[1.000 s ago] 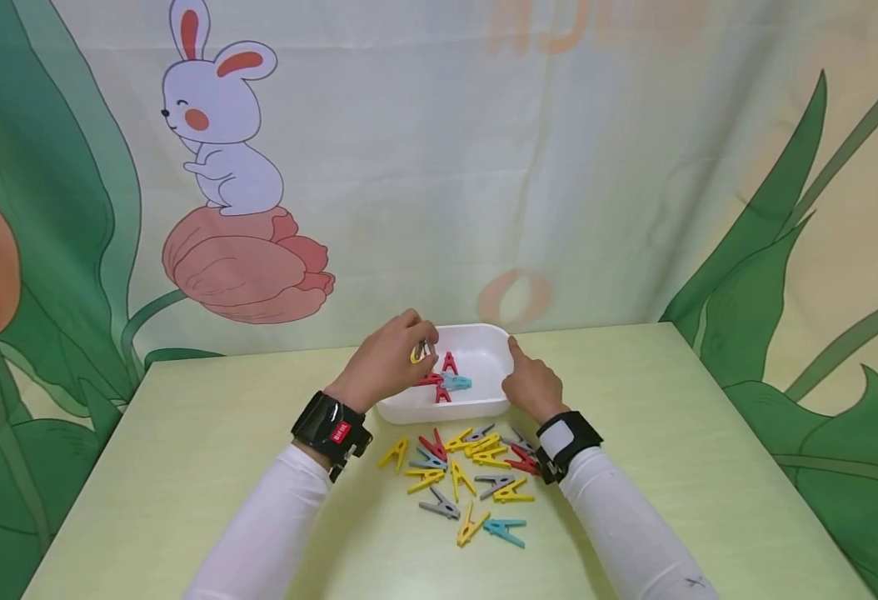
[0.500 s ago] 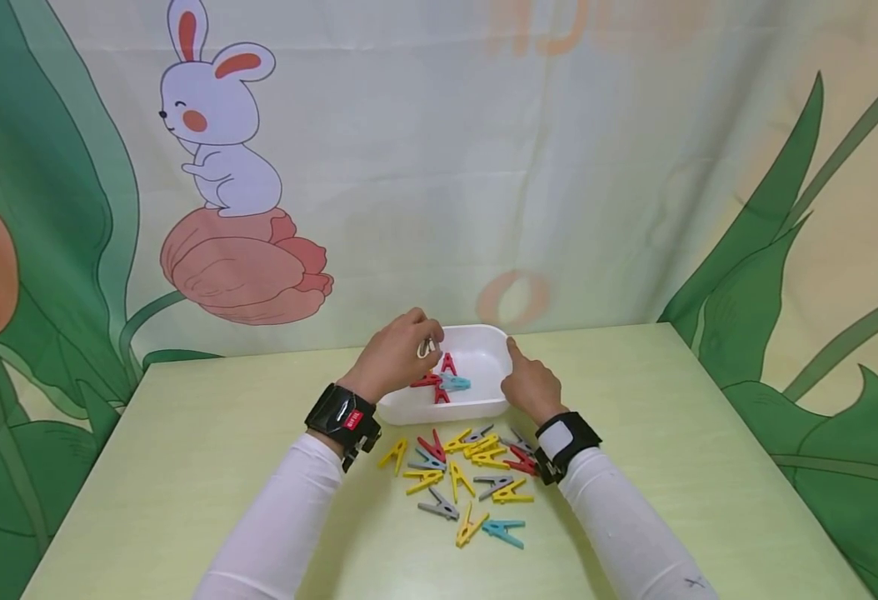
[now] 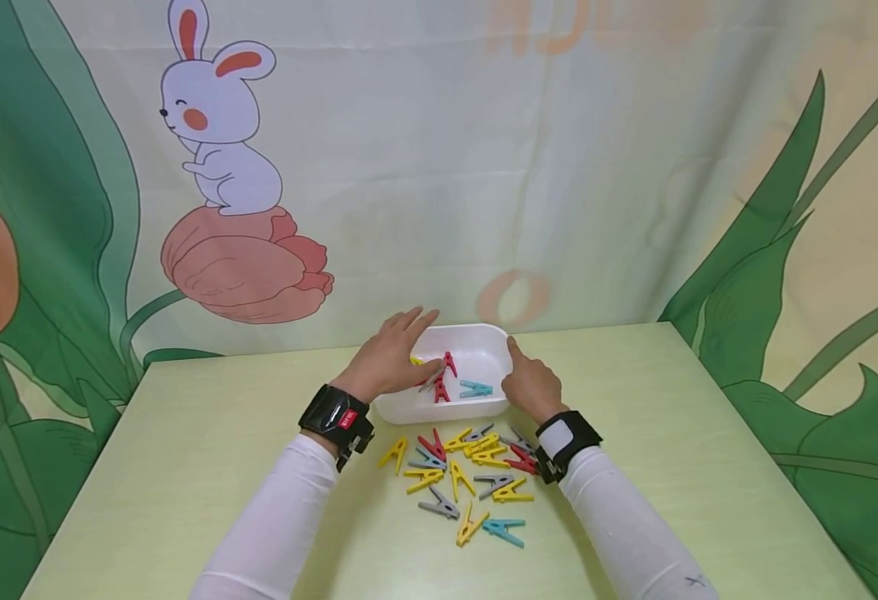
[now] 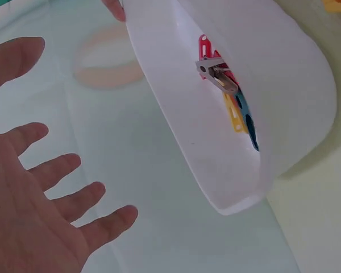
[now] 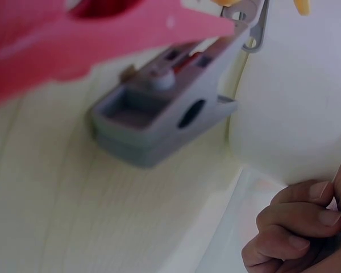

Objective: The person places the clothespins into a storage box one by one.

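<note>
My left hand (image 3: 390, 354) hovers over the left end of a white plastic tray (image 3: 493, 406), its fingers spread and apart from the tray in the left wrist view. Below it in the tray lie red clothespins (image 3: 441, 391), a blue clothespin (image 3: 476, 388) and a grey clothespin (image 4: 219, 75) with a metal spring. A yellow clothespin (image 4: 234, 114) shows there too. My right hand (image 3: 535, 385) holds the tray's right end, index finger along the rim and the other fingers curled against the outer wall. The right thumb is hidden.
Several yellow, red, grey and blue clothespins (image 3: 460, 481) lie scattered on the pale table (image 3: 656, 467) in front of the tray. One grey clothespin (image 5: 159, 102) is close to the right wrist. A printed curtain (image 3: 409, 167) hangs behind the table.
My left hand has let go of the grey clothespin, and its fingers have spread. The blue clothespin has shifted right inside the tray. My right hand has stayed in place.
</note>
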Action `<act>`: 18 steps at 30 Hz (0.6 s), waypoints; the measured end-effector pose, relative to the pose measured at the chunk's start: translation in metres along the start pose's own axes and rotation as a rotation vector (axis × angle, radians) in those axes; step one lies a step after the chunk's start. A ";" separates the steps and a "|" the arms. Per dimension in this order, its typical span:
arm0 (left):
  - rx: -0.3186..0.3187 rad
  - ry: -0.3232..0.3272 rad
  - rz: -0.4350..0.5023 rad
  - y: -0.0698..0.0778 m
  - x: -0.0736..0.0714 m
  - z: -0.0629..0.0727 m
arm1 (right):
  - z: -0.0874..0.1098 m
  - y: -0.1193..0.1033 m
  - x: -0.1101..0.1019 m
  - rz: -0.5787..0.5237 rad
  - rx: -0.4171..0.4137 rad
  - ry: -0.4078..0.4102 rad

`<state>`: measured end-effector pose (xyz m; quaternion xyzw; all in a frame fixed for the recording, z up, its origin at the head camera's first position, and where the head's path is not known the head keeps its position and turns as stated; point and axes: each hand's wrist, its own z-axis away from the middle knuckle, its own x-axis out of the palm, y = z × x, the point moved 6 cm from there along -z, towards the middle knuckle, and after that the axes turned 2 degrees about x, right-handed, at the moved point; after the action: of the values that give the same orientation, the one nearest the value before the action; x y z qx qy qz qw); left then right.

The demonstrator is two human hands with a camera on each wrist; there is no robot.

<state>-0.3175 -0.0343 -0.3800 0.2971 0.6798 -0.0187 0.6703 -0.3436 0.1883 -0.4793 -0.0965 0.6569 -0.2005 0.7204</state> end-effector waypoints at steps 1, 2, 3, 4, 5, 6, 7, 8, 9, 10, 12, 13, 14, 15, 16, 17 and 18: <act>-0.004 0.002 -0.004 -0.002 0.000 0.000 | 0.000 0.000 0.000 -0.001 -0.001 0.001; -0.008 0.012 -0.004 -0.005 0.000 0.001 | 0.000 0.000 0.000 0.000 -0.003 0.002; -0.011 0.026 -0.008 -0.008 0.000 0.001 | 0.000 0.000 0.000 0.002 -0.005 0.003; -0.017 0.043 -0.010 -0.011 0.000 0.002 | 0.000 0.000 0.000 0.003 -0.006 0.004; -0.024 0.064 -0.004 -0.015 0.000 0.003 | 0.000 0.000 0.000 0.004 -0.008 0.006; -0.037 0.083 0.006 -0.020 0.001 0.003 | 0.000 0.000 0.000 0.005 -0.010 0.007; -0.053 0.099 0.018 -0.025 0.001 0.004 | 0.000 0.000 0.000 0.005 -0.012 0.010; -0.073 0.113 0.032 -0.030 0.002 0.005 | 0.000 0.000 0.000 0.006 -0.013 0.013; -0.095 0.123 0.046 -0.036 0.004 0.005 | 0.000 0.000 0.000 0.006 -0.014 0.014; -0.124 0.136 0.069 -0.042 0.005 0.006 | 0.000 0.000 0.000 0.005 -0.014 0.015; -0.193 0.164 0.109 -0.055 0.008 0.009 | 0.000 0.000 0.000 0.004 -0.014 0.015; -0.230 0.177 0.122 -0.061 0.009 0.010 | 0.000 0.000 0.000 0.003 -0.013 0.014; -0.265 0.193 0.133 -0.068 0.011 0.012 | 0.000 0.000 0.000 0.003 -0.012 0.012; -0.298 0.206 0.144 -0.074 0.012 0.014 | 0.000 0.000 0.000 0.003 -0.009 0.009; -0.329 0.213 0.153 -0.079 0.014 0.016 | 0.000 0.000 0.000 0.003 -0.007 0.006; -0.354 0.212 0.156 -0.084 0.016 0.017 | 0.000 0.000 -0.001 0.005 -0.004 0.005; -0.373 0.204 0.158 -0.088 0.018 0.019 | 0.001 0.000 -0.001 0.004 0.001 0.003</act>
<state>-0.3368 -0.1074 -0.4312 0.2207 0.7103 0.1903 0.6407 -0.3433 0.1885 -0.4778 -0.0946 0.6581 -0.1993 0.7199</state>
